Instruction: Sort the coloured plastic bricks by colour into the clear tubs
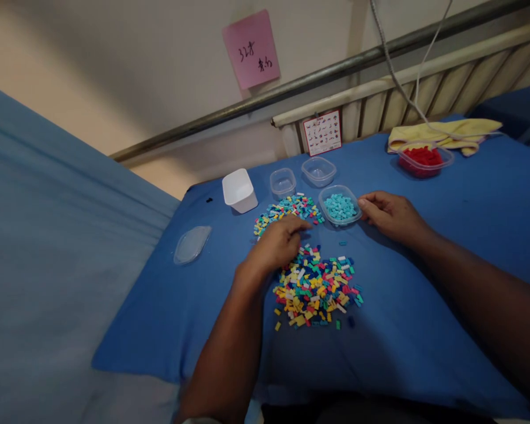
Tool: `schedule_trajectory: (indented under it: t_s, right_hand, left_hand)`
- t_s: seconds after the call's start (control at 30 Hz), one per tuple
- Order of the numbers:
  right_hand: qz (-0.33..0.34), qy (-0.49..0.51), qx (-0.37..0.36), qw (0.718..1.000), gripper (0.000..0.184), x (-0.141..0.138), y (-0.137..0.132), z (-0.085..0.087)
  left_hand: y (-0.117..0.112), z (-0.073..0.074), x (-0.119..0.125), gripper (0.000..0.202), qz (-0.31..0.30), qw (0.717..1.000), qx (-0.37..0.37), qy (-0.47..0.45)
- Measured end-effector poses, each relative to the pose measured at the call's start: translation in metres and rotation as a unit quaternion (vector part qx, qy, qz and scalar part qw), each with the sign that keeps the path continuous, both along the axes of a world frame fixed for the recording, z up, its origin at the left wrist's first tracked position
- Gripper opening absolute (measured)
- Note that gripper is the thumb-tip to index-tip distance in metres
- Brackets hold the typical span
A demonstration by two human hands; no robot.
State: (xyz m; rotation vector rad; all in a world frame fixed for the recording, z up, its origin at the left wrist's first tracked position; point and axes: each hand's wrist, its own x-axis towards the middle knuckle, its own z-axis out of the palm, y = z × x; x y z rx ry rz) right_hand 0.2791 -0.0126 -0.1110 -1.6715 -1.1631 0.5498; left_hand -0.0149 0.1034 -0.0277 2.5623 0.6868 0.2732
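Observation:
Two piles of small multicoloured building bricks lie on the blue cloth, a far pile (291, 207) and a larger near pile (313, 288). Between them hovers or rests my left hand (277, 244), index finger stretched over the right edge of the far pile and thumb below it; I see nothing held. My right hand (391, 215) pinches the right rim of a transparent plastic container (340, 221), which holds turquoise bricks (339, 206). One loose turquoise brick (343, 243) sits just below that container.
Behind the piles stand a white tub (239, 191) and two transparent containers, one (283, 184) left of the other (318, 172). At left lies a transparent lid (192, 244). A container of red pieces (421, 162) sits by a yellow cloth (446, 135). A railing (380, 97) runs behind.

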Motion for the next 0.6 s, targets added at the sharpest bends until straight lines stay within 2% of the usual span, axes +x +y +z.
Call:
schedule_trajectory:
  t_s: [0.1,0.17,0.23,0.33,0.47,0.6]
  right_hand:
    - [0.002,-0.003,0.004,1.000,0.032,0.000,0.000,0.000]
    - [0.003,-0.003,0.007,1.000,0.032,0.000,0.000,0.000]
    - [0.003,-0.004,0.006,1.000,0.032,0.000,0.000,0.001]
    - [0.002,-0.010,0.007,1.000,0.032,0.000,0.000,0.000]
    - [0.000,-0.020,0.006,1.000,0.033,0.000,0.000,-0.002]
    - [0.002,-0.016,0.008,1.000,0.034,0.001,0.001,-0.005]
  left_hand:
    - [0.020,0.007,-0.005,0.036,0.096,0.994,0.039,-0.036]
    - [0.031,0.009,-0.003,0.034,0.116,0.992,0.056,-0.007]
    - [0.036,0.008,0.004,0.035,0.101,0.992,0.062,0.038]
    - [0.038,0.001,0.018,0.039,0.045,0.991,0.071,0.107]
    - [0.044,-0.009,0.031,0.043,0.000,0.983,0.115,0.143]
    - [0.050,-0.005,0.037,0.042,-0.029,0.977,0.116,0.175]
